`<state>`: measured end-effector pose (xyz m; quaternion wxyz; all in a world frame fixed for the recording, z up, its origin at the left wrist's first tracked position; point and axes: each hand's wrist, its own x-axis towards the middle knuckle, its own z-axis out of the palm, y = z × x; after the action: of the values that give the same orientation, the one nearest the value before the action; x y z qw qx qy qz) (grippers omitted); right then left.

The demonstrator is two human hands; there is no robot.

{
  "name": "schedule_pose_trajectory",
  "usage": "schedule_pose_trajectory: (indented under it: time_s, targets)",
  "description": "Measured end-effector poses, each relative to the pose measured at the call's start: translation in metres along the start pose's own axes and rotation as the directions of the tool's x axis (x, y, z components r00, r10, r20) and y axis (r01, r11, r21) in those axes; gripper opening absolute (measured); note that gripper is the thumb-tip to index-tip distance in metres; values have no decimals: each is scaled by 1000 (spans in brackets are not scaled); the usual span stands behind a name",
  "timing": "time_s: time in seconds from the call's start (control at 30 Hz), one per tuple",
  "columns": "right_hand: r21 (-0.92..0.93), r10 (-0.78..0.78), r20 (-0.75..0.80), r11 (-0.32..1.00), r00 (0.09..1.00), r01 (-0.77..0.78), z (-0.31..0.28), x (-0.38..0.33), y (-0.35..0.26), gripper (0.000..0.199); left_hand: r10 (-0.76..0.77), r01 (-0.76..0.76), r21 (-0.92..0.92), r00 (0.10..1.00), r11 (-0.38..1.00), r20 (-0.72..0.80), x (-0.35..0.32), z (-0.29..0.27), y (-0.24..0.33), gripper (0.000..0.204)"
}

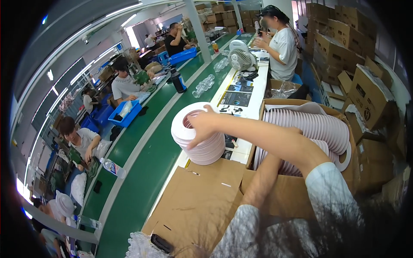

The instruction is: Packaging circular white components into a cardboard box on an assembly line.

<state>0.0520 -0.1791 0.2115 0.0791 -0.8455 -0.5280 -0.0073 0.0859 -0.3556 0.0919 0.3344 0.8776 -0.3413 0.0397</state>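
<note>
A stack of flat, pinkish-white rings (202, 148) stands at the bench edge beside the green belt. My right hand (204, 125) reaches across from the right and grips the top of this stack, its fingers over the rim and at the centre hole. Beneath my right forearm, my left arm crosses into an open cardboard box (279, 195) on the right. Most of my left hand (295, 130) is hidden by the right forearm; only a small part shows, near long rows of the same rings (309, 122) lying on their sides in the box.
A flat cardboard sheet (198, 202) lies in front of the stack. Behind it are printed sheets (235, 99) and a white fan (241, 56). The green belt (148, 159) carries clear plastic pieces (203, 86) and a dark bottle (177, 81). Co-workers sit across; cartons (372, 90) pile at right.
</note>
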Motion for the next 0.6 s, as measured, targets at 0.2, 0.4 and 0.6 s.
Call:
schedule_pose_trajectory:
  time_s: [0.2,0.4,0.6]
  targets:
    - [-48,4,59,999,998,-1,10,10,-25,51,77,-77,40,997,996,-9,11,31,-22,19]
    - [-102,3,12,995,1000,-2,11,9,-26,44,91,-98,89,993,991,75,31,43,-38,18]
    - [-34,116,-369,990,922,-138,-42,-95,31,51,-73,63,66,985,996,159,27,41,-18,25]
